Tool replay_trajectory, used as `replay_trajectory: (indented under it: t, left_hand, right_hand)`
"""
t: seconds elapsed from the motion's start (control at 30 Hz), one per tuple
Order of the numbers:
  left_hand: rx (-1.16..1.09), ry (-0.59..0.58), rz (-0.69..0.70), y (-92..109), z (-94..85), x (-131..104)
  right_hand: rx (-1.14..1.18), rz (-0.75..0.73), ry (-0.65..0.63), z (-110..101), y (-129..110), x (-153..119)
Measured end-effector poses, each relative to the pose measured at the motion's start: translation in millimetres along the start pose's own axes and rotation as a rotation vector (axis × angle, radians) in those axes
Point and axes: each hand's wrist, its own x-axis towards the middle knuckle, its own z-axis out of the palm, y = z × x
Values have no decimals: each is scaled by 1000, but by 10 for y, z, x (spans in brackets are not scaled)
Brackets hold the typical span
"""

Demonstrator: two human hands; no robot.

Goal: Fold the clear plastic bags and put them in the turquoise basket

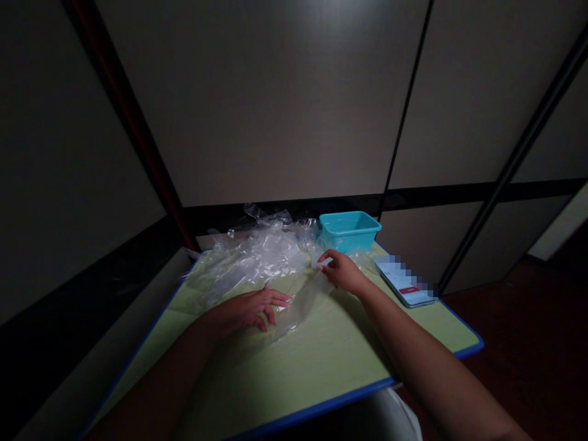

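Note:
A clear plastic bag (301, 306) lies stretched slantwise across the middle of the table. My right hand (340, 269) pinches its far end between thumb and fingers, close to a small whitish patch. At the near end, my left hand (257, 308) rests over or beside the bag with its fingers spread, gripping nothing that I can see. Just beyond both hands spreads a loose heap of crumpled clear plastic bags (271, 248), its single pieces hard to tell apart.
A turquoise plastic basket (351, 231) stands at the far right of the yellow-green table (321, 361), which has a blue edge. Near the right edge lies a phone (407, 285) with its screen lit. Cabinet panels (285, 104) rise directly behind the table.

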Motion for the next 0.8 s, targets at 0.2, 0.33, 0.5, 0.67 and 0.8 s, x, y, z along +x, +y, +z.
replay_trajectory:
  t: [0.2, 0.33, 0.5, 0.67, 0.8]
  left_hand:
    - [23, 12, -17, 29, 31, 3]
    - [33, -3, -29, 71, 49, -18]
    - [64, -35, -38, 74, 51, -10]
    - [76, -17, -49, 88, 80, -5]
    - [59, -2, -57, 95, 101, 1]
  right_hand:
    - [322, -70, 5, 60, -40, -20]
    - [476, -67, -24, 105, -98, -44]
    - [639, -62, -32, 179, -177, -74]
    - [708, -50, -48, 256, -234, -109]
    - [767, -90, -129, 280, -287, -176]
